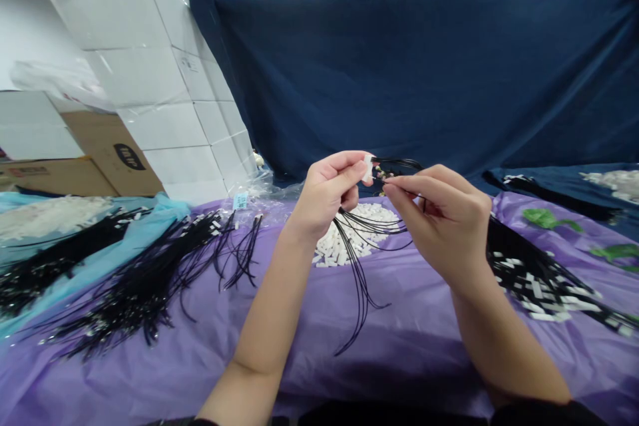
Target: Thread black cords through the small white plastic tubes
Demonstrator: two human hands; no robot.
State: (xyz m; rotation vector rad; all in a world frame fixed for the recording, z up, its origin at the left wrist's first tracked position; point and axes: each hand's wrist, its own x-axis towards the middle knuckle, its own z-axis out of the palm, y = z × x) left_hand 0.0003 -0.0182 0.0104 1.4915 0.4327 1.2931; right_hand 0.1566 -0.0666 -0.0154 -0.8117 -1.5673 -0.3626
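Observation:
My left hand [335, 190] pinches a small white plastic connector [368, 168] between thumb and fingers. Black wires [397, 163] run from the connector toward the right. More thin black wires [355, 266] hang below my left hand in a loose bunch. My right hand [444, 213] is closed at the fingertips on a thin black wire, its end close to the connector's face. Whether that tip is inside the connector I cannot tell. Behind and below the hands lies a pile of small white connectors [344, 243].
Purple sheeting [210, 359] covers the table. Bundles of black wires [134, 279] lie at left, and black wires with white connectors [539, 279] at right. White boxes [134, 73] are stacked behind at left. A dark blue cloth [399, 80] hangs at the back.

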